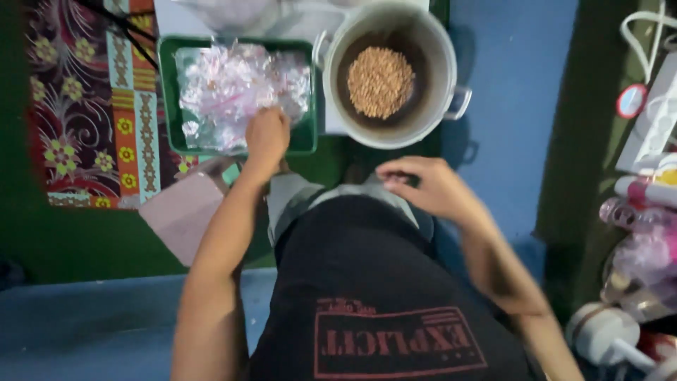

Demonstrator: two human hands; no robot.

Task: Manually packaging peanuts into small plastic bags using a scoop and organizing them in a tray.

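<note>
My left hand (266,135) reaches forward into a green tray (166,92) heaped with small clear plastic bags (233,88); its fingers are bent down among the bags at the tray's near edge, and whether they grip one is hidden. To the right of the tray stands a large metal pot (437,63) with a mound of brown peanuts (381,81) at its bottom. My right hand (427,185) hovers above my lap, just in front of the pot, with fingers curled and a small pale thing pinched at the fingertips, too blurred to name.
A patterned rug (77,99) lies at the left. A pink sheet (185,215) sits near my left knee. At the right edge are several bottles and plastic containers (638,212) and a white device (606,335). The floor mat is blue.
</note>
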